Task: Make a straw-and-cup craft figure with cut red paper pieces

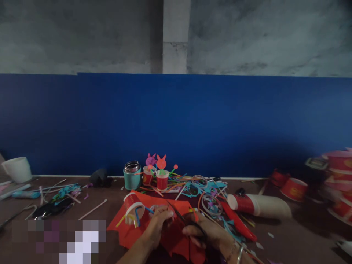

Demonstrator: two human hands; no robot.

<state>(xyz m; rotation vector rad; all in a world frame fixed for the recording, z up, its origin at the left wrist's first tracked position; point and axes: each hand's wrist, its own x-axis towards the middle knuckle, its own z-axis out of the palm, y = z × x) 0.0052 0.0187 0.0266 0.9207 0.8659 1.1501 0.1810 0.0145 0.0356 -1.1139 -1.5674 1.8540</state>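
Observation:
Over the red paper sheets, my left hand is closed in a pinch, with a small bit of red paper at its fingertips. My right hand grips a pair of scissors by the dark handles; the blades point up and left toward my left hand. A red and white paper cup lies tipped on the sheets to the left, with bent blue and yellow pieces attached. Behind stand a red paper cup with an orange cat-eared figure and another cup with a purple one.
A teal flask stands open behind. Tape rolls and blue scraps lie mid-table. Joined cups lie at right, near a cup stack. A white cup stands far left; a blue partition backs the table.

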